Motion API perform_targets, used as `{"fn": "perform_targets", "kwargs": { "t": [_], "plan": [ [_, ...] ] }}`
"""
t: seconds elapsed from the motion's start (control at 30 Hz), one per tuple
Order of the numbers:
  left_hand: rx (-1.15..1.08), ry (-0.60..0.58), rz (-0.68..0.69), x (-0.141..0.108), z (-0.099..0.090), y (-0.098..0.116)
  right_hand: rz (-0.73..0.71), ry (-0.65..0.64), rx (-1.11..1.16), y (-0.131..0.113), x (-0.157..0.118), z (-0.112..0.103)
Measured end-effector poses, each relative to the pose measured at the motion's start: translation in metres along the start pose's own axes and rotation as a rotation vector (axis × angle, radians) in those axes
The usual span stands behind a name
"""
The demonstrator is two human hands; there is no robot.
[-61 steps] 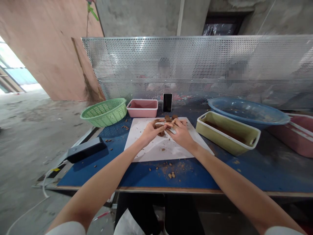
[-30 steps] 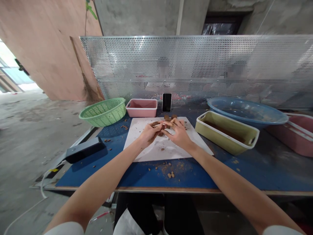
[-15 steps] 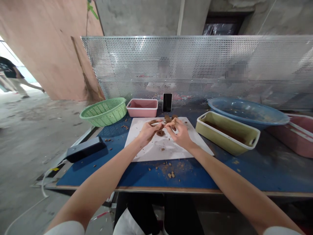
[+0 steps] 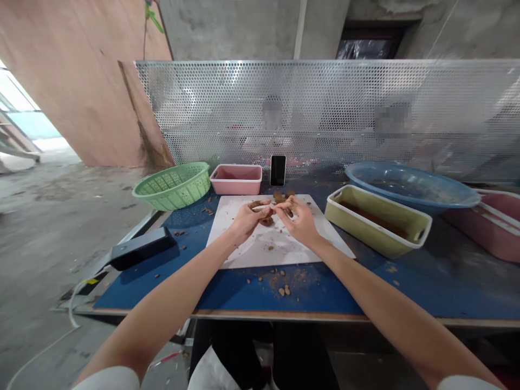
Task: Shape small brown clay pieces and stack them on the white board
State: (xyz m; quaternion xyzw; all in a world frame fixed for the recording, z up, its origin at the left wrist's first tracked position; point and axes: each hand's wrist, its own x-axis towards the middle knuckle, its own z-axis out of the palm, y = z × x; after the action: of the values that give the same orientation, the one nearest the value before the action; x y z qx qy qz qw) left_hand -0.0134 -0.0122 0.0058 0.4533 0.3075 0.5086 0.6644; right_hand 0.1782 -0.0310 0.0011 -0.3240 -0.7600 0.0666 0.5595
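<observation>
Over a white sheet (image 4: 244, 254), my left hand (image 4: 248, 219) and my right hand (image 4: 298, 219) meet with their fingertips nearly touching. Both hands are closed in a pinch, and the fingers hide what is between them; it is too small to name. Brown stains show on the fingers. Just under the left fingertips lies a brown lump (image 4: 267, 221) on the sheet. More brown lumps (image 4: 289, 193) sit beyond the right hand at the sheet's far edge. Small brown crumbs (image 4: 270, 248) are scattered over the sheet.
A green basket (image 4: 174, 187), pink bin (image 4: 236, 187) and upright phone (image 4: 278, 170) stand behind. To the right are an olive bin (image 4: 376, 227), a blue basin (image 4: 414, 184) and another pink bin (image 4: 487, 227). A black box (image 4: 142, 248) lies left; pebble-like bits (image 4: 284, 291) lie in front.
My left fingertips have shifted slightly, now covering more of the brown lump below. My right hand has barely moved. A person walking at the far left has gone out of view.
</observation>
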Motion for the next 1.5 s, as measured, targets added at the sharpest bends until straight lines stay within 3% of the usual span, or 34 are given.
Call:
{"fn": "perform_targets", "kwargs": {
  "t": [0.1,0.37,0.6,0.8,1.1,1.23,1.5],
  "plan": [
    [-0.004,0.003,-0.002,0.000,0.000,0.001,-0.044,-0.071,0.003,0.001,-0.001,0.000],
    [-0.042,-0.001,-0.010,-0.001,0.000,0.003,0.019,0.013,0.000,0.004,-0.004,0.006],
    [-0.111,-0.067,-0.068,0.000,0.002,0.001,-0.067,-0.127,-0.236,0.011,-0.006,0.003],
    [-0.111,-0.063,-0.089,0.000,-0.003,-0.001,-0.071,-0.162,-0.279,0.010,-0.007,0.003],
    [-0.108,-0.178,-0.131,-0.007,0.004,0.009,-0.084,-0.010,-0.128,0.009,-0.008,0.006],
    [-0.120,-0.244,-0.103,-0.011,0.005,0.013,-0.082,-0.019,-0.130,0.007,-0.009,0.006],
    [-0.102,-0.141,-0.038,-0.004,0.002,0.003,-0.143,-0.062,-0.293,0.007,-0.009,0.003]
  ]
}}
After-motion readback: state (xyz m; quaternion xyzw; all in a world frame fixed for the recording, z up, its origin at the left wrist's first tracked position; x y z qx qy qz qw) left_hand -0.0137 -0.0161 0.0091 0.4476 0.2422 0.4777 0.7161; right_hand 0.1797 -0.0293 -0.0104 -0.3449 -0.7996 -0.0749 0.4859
